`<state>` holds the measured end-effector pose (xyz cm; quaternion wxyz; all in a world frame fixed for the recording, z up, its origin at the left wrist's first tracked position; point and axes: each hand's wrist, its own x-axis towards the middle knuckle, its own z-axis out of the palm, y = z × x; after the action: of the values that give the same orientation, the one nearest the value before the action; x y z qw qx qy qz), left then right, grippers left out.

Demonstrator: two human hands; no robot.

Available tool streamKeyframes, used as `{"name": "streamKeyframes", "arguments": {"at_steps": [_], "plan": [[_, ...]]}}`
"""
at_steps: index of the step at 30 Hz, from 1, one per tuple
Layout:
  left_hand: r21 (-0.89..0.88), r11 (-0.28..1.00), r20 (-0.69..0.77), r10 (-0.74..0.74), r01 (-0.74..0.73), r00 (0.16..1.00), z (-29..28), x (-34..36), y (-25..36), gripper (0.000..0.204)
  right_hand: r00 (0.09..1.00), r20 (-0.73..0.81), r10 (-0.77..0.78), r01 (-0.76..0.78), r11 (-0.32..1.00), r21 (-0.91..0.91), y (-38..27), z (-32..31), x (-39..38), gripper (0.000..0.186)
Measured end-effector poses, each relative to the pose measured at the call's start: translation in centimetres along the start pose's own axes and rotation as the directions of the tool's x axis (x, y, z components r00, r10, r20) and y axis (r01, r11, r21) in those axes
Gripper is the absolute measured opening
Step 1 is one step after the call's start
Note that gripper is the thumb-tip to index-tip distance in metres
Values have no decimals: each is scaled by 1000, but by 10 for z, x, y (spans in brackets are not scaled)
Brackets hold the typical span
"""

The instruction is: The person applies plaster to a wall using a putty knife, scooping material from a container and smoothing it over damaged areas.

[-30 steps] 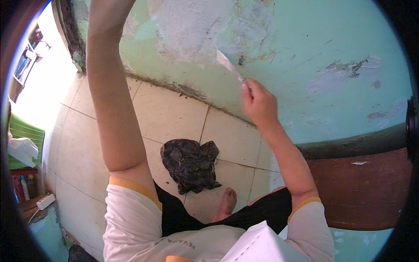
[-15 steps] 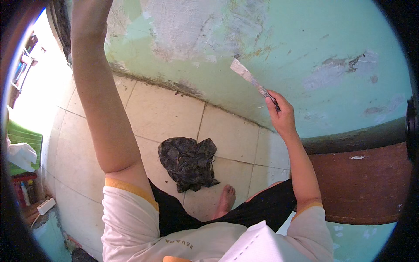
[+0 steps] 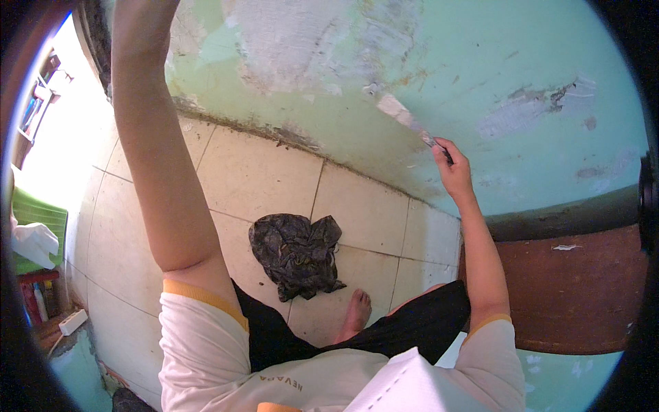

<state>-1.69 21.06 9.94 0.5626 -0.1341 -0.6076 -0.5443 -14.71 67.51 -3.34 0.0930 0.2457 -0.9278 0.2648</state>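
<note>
A flat metal putty knife (image 3: 405, 118) is pinched by the right hand (image 3: 449, 165) fingers against the half-patched, peeling green wall (image 3: 480, 55); the left hand's fingers are out of view.

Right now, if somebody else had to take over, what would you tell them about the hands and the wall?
Right hand: gripping a scraper, blade against the green wall.
Left hand: raised out of view above the frame; only the left forearm shows.
Done: a large patch of bare grey plaster at upper left, a smaller one to the right.
Left: green paint between and around those patches.
On the floor: a crumpled dark cloth beside the bare foot.
</note>
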Motion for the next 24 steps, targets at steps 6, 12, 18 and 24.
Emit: {"name": "streamKeyframes", "arguments": {"at_steps": [6,12,18,24], "plan": [[77,997,-39,-16,19,999,15,-6,1,71,996,-54,-74,72,997,-41,-22,27,18,29],[5,999,95,-53,53,994,3,-2,-8,75,993,-81,85,-90,994,-60,-10,2,-15,29],[-254,959,234,-68,128,970,-31,13,-112,101,995,-89,-45,43,999,-26,-56,24,4,27],[202,972,429,-199,121,881,5,-9,-53,122,962,-270,33,-35,999,-2,-59,-13,-18,22]]}}
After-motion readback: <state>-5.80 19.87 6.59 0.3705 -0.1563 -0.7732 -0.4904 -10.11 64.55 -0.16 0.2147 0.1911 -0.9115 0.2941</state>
